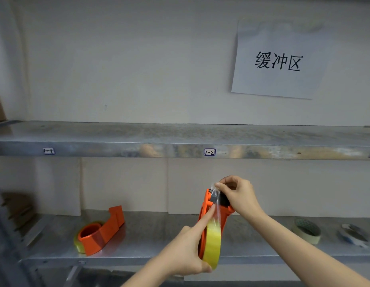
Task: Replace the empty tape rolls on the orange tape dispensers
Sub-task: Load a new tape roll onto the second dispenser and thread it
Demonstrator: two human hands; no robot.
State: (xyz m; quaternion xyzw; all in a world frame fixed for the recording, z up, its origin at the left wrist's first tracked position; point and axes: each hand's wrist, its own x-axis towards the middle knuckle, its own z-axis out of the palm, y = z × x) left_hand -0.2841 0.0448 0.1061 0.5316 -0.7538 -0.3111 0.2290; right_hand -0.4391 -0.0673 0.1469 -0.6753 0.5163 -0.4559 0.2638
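Threading fresh tape through an orange dispenser [211,206], a person works in front of a steel shelf [180,259]. Nearest the camera, the left hand [188,251] cups the yellow roll [212,243] already seated on the dispenser, its grip clasped about the roll's lower edge, while the forefinger lies up along the orange frame to steady it. Just above, the right hand [238,195] pinches the free end of the clear tape [216,206] between thumb and forefinger at the head of the dispenser, by the black roller and the blade.

The step in hand looks to be feeding that loose end over the roller to the cutter. It is best done with the strip kept taut and flat, sticky side away from the fingers, and the roll held from spinning until the end is caught on the blade; slack would let the film fold on itself.

Further back on the shelf, well to the left, a second dispenser [101,230] lies on its side with a yellow roll fitted. To the right rest two other rolls [307,232], apart from each other. Behind, a paper sign [279,61] hangs on the wall above an upper shelf [138,139].
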